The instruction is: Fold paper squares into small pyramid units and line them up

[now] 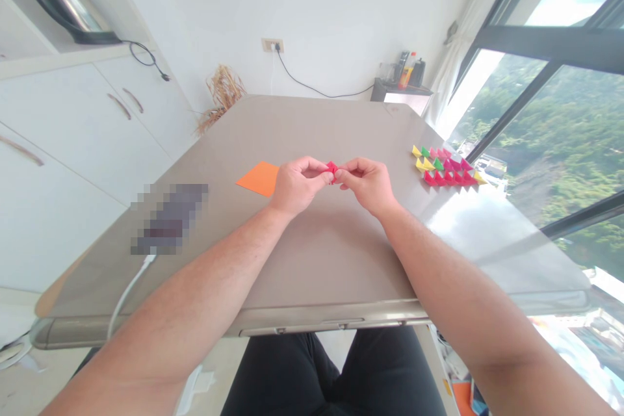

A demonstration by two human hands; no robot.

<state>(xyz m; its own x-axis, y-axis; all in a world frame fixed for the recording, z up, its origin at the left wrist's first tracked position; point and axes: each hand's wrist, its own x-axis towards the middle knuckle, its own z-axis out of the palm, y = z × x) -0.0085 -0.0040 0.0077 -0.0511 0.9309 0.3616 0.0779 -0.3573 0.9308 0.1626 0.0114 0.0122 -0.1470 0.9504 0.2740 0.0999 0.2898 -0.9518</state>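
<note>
My left hand (296,184) and my right hand (367,183) meet over the middle of the grey table (312,253), fingers pinched together on a small red folded paper piece (332,169) held between them just above the tabletop. An orange square sheet of paper (259,178) lies flat just left of my left hand. To the right, near the table's right edge, lies a cluster of several small folded paper pieces (446,166) in red, yellow, green and pink.
A blurred-out dark object (168,218) with a white cable (127,292) lies on the table's left side. White cabinets (73,130) stand to the left, a wall socket (272,45) with a black cord is at the back, and a large window (550,117) is to the right.
</note>
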